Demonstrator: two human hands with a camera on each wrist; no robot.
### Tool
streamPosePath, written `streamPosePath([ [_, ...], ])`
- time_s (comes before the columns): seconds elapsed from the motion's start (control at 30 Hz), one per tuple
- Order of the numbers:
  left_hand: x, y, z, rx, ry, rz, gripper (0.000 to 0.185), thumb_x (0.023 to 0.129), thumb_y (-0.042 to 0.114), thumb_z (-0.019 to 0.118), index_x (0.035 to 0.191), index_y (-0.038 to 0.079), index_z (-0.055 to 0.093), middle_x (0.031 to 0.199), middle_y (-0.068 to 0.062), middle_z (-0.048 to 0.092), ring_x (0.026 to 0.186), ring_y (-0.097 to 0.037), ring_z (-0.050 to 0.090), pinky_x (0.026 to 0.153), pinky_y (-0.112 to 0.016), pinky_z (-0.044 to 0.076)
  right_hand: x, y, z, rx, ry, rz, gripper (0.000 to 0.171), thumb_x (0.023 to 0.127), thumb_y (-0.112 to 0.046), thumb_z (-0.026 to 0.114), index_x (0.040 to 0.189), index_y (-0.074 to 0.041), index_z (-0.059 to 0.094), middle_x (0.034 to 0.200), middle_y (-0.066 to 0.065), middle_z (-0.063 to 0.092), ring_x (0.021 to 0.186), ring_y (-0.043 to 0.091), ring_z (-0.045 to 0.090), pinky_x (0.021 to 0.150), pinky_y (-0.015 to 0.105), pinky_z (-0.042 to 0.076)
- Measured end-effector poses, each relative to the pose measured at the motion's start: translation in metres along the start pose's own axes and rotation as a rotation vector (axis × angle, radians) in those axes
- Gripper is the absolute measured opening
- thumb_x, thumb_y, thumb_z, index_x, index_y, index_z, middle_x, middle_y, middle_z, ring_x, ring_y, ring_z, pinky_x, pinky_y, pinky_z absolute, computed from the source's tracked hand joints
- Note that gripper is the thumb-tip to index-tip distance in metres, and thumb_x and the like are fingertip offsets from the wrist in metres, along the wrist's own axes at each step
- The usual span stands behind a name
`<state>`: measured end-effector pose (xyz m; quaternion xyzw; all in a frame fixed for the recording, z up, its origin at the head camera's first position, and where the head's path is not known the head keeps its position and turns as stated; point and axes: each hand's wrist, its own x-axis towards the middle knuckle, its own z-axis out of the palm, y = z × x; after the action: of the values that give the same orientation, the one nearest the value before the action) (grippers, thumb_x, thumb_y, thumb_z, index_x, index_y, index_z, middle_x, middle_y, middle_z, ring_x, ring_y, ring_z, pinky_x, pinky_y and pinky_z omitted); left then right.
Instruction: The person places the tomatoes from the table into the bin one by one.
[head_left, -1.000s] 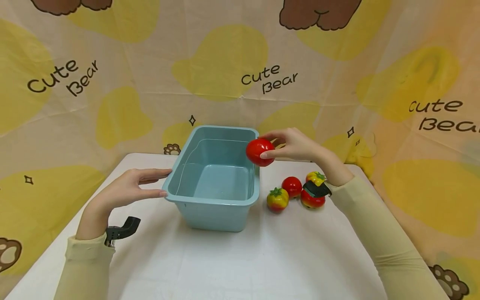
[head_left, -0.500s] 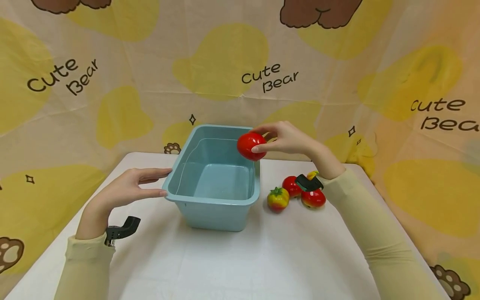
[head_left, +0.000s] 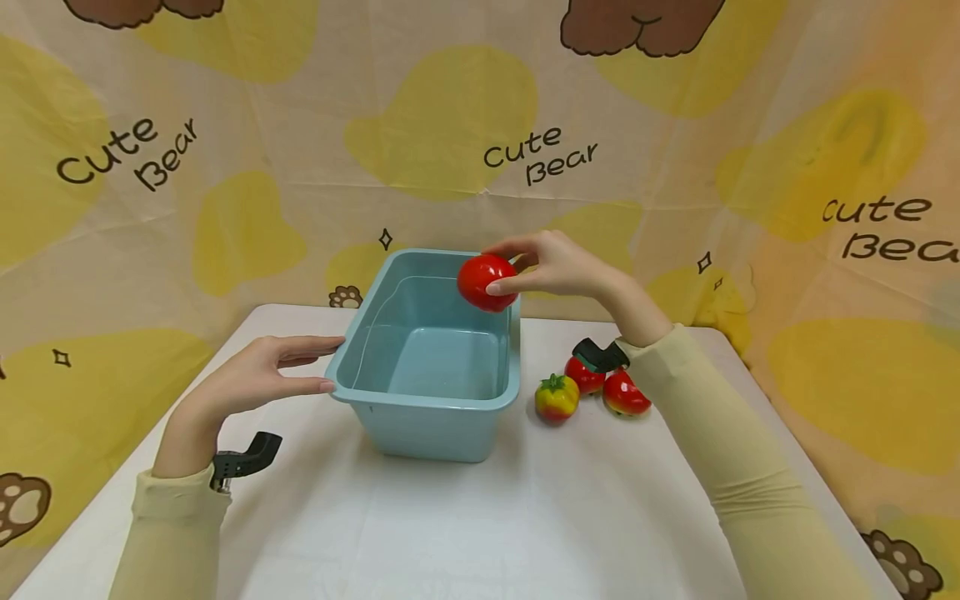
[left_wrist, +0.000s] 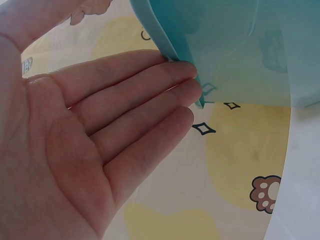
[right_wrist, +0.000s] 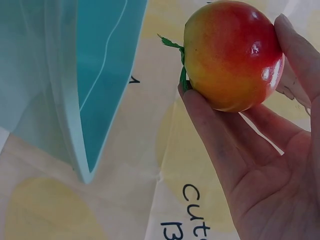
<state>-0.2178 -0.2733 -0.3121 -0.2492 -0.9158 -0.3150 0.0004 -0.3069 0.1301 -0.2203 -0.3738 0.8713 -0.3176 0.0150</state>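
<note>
The right hand point(head_left: 558, 267) holds a red tomato point(head_left: 486, 282) between thumb and fingertips, lifted above the far right corner of a light blue tub point(head_left: 360, 379); in the right wrist view the same tomato point(right_wrist: 232, 55) shows a yellow-orange side and a green stalk, pinched by curled fingers point(right_wrist: 210, 130) next to the tub's rim point(right_wrist: 70, 125). The left hand point(head_left: 251, 383) is flat and relaxed, fingers straight, with the fingertips touching the tub's left rim; the left wrist view shows those fingertips point(left_wrist: 185, 80) against the edge of the tub point(left_wrist: 170, 47), holding nothing. The tub stands on a white table point(head_left: 450, 533) and holds water. Just to the right of the tub, on the table, lie 3 more tomatoes: a yellow-and-red tomato with a green stalk point(head_left: 556, 399), a small red tomato point(head_left: 582, 375) behind it and a red-and-yellow tomato point(head_left: 624, 397) beside that, the last 2 partly hidden by the right wrist's black camera mount point(head_left: 596, 355). A cloth printed with yellow shapes and the words "Cute Bear" point(head_left: 538, 158) hangs behind the table.
</note>
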Motion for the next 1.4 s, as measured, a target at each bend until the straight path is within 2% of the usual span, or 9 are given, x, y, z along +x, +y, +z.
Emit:
streamPosePath([
  [0.27,0.000,0.000,0.000,0.003,-0.004,0.002,0.061,0.082,0.039,0.073,0.136,0.019,0.053,0.134,0.000,0.057,0.121,-0.024,0.056,0.100,-0.024,0.046,0.012,-0.005,0.004,-0.001,-0.002,-0.018,0.048,0.082,-0.038,0.073,0.124,-0.018,0.062,0.115,-0.004,0.066,0.094,0.010,0.066,0.081,0.028,0.057],
  [0.5,0.002,-0.001,0.000,-0.005,-0.008,0.004,0.061,0.082,0.039,0.073,0.136,0.019,0.054,0.134,0.000,0.057,0.121,-0.024,0.056,0.098,-0.014,0.045,0.020,-0.008,0.007,-0.015,-0.005,-0.018,0.048,0.081,-0.038,0.073,0.123,-0.017,0.063,0.115,-0.003,0.067,0.095,0.010,0.066,0.081,0.027,0.057],
  [0.73,0.002,-0.001,0.000,0.001,-0.004,-0.003,0.061,0.082,0.040,0.073,0.135,0.019,0.054,0.133,0.001,0.058,0.121,-0.024,0.056,0.100,-0.024,0.045,0.027,-0.013,0.010,0.002,-0.019,-0.016,0.048,0.081,-0.040,0.073,0.123,-0.019,0.063,0.113,-0.006,0.066,0.095,0.008,0.066,0.082,0.026,0.057],
  [1.03,0.001,-0.001,0.001,-0.015,0.004,0.004,0.061,0.081,0.038,0.074,0.135,0.018,0.054,0.133,0.001,0.058,0.121,-0.023,0.057,0.096,-0.007,0.042,0.037,-0.018,0.015,0.016,-0.031,-0.012,0.049,0.081,-0.041,0.073,0.124,-0.020,0.062,0.115,-0.006,0.065,0.096,0.009,0.066,0.084,0.026,0.056],
  [1.4,0.000,0.000,0.000,-0.031,0.005,0.005,0.061,0.082,0.037,0.074,0.135,0.016,0.054,0.133,0.000,0.058,0.121,-0.024,0.056,0.096,-0.009,0.042,0.046,-0.020,0.022,0.055,-0.049,0.005,0.050,0.080,-0.039,0.074,0.125,-0.019,0.062,0.116,-0.004,0.065,0.097,0.011,0.065,0.085,0.027,0.056],
])
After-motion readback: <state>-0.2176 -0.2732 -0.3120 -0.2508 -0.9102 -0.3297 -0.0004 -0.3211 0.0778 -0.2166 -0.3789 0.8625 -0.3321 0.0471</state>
